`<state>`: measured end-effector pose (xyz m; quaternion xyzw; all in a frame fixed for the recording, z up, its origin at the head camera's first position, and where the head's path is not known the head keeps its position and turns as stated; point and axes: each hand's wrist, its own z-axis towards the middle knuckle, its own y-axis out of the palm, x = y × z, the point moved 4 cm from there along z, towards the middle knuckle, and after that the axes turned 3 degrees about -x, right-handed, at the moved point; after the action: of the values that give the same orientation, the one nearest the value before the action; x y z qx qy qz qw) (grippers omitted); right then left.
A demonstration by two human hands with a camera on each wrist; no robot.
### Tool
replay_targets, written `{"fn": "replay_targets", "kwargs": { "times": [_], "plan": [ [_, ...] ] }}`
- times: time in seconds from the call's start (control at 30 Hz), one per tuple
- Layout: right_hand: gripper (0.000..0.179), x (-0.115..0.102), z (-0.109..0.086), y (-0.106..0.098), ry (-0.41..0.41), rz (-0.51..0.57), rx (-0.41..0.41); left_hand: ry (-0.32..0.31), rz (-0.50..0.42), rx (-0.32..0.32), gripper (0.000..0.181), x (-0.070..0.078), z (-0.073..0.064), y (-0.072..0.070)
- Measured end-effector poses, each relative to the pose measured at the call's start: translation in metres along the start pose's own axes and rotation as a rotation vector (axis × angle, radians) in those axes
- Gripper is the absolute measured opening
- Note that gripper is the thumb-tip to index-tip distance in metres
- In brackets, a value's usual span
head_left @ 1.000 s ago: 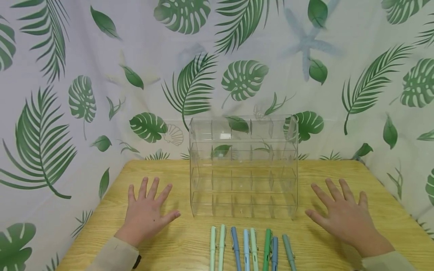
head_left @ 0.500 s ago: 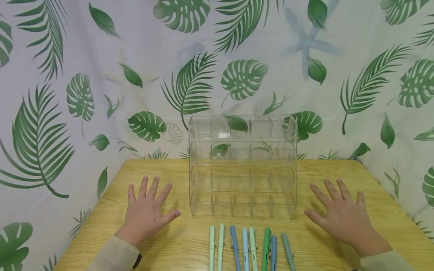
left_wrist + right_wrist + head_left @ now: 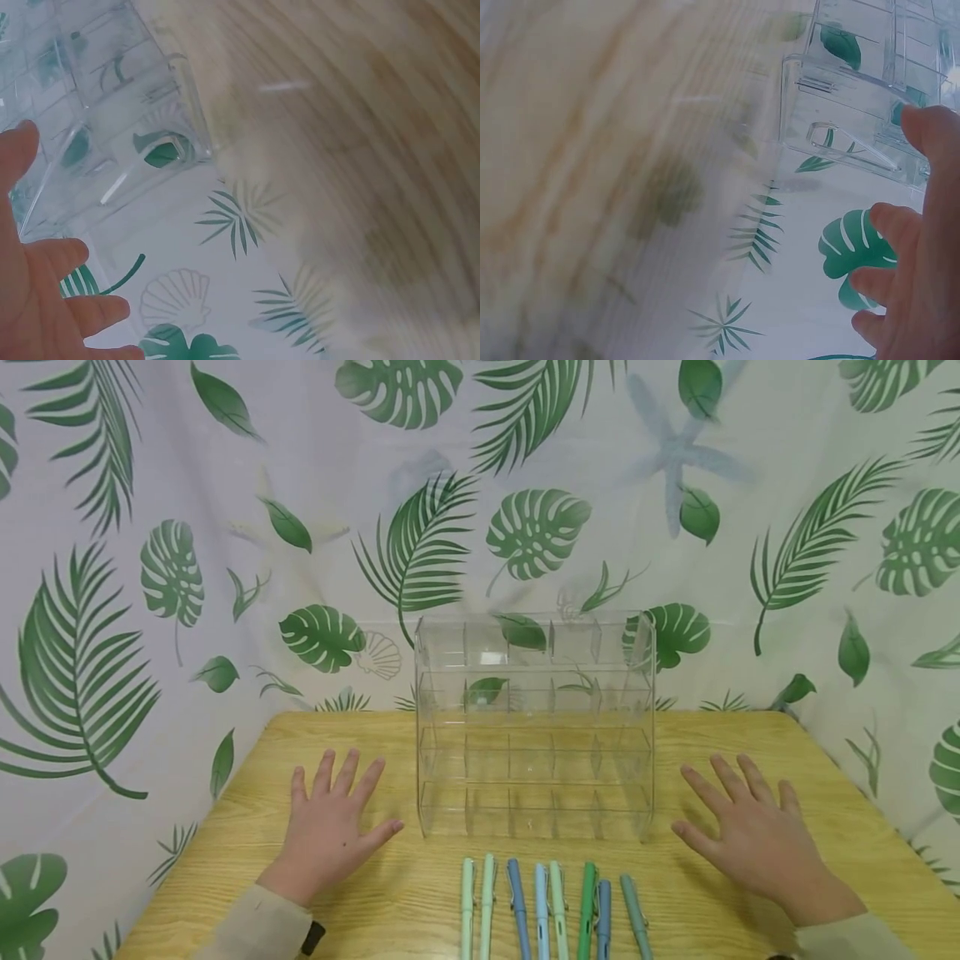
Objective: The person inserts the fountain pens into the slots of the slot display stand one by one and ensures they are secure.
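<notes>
My left hand [image 3: 330,831], fingers spread, is over the table to the left of a clear plastic organizer [image 3: 532,768]. On the other side of it my right hand [image 3: 757,839] lies likewise spread, palm down. Neither hand holds anything. The organizer has several tiers split into compartments by thin dividers. In front of it several pens lie in a row: pale green pens [image 3: 467,902], a dark blue pen [image 3: 517,902], a light blue pen [image 3: 542,906], a bright green pen [image 3: 587,902], a grey-green pen [image 3: 634,910]. Their lower ends run out of the head view.
A wooden table [image 3: 337,935] carries everything. Behind it and at both sides hangs a white cloth [image 3: 442,410] printed with green leaves. In the left wrist view the organizer's side [image 3: 150,157] shows past the fingers.
The left hand has shifted slightly to the right and the right hand slightly to the left. The head view has moved a little. The pens and organizer stay in place.
</notes>
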<state>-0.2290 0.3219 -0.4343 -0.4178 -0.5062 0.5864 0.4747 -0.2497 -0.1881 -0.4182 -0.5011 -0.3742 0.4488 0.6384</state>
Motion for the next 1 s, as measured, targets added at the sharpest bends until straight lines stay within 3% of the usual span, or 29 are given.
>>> {"fn": "replay_targets", "kwargs": {
  "times": [0.33, 0.5, 0.63, 0.83, 1.0],
  "plan": [
    [0.079, -0.004, -0.001, 0.001, -0.022, 0.034, -0.031, -0.03, -0.187, -0.026, 0.084, 0.009, 0.006, 0.005],
    [0.072, 0.0, -0.003, 0.004, -0.048, 0.117, -0.072, -0.059, -0.441, -0.073, 0.082, 0.01, 0.011, 0.005],
    [0.066, 0.001, -0.004, 0.006, -0.092, 0.223, -0.123, -0.133, -0.652, -0.124, 0.083, 0.011, 0.016, 0.008],
    [0.055, -0.007, -0.008, 0.008, -0.14, 0.386, -0.206, -0.187, -0.87, -0.116, 0.081, 0.015, 0.02, 0.014],
    [0.045, -0.017, -0.01, 0.008, -0.235, 0.512, -0.24, -0.2, -1.055, -0.087, 0.078, 0.02, 0.027, 0.021]
  ]
}}
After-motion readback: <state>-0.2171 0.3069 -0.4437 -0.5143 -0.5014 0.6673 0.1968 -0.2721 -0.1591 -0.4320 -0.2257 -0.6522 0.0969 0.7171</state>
